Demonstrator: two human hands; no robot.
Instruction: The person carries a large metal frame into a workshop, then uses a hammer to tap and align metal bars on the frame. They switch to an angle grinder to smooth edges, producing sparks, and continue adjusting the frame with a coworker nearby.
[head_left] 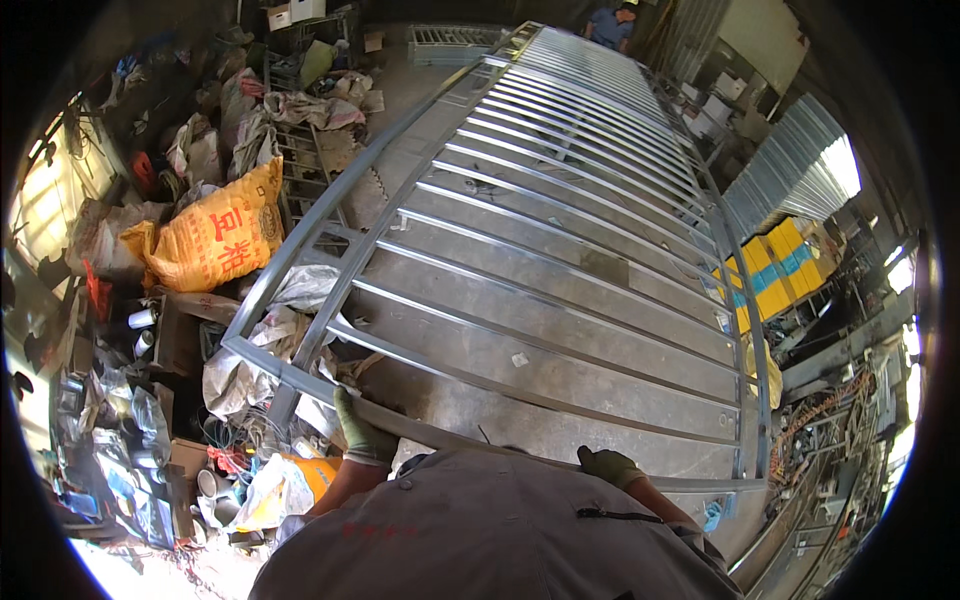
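1 bulging orange woven sack (222,232) lies left; the green-gloved left hand (364,432) grasps the near rail (308,382) of a long silver metal barred frame (350,272) spanning the middle; the green-gloved right hand (610,465) grips that rail too.

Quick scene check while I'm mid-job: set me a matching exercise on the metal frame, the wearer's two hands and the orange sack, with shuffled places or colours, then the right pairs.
Column one
1. metal frame
2. left hand
3. right hand
4. orange sack

Column two
A. on the frame's near edge, farther from its near left corner
B. to the left of the frame, with red printing
C. silver-grey, with many parallel bars
D. on the frame's near edge, closer to its near left corner

Right pairs: 1-C, 2-D, 3-A, 4-B
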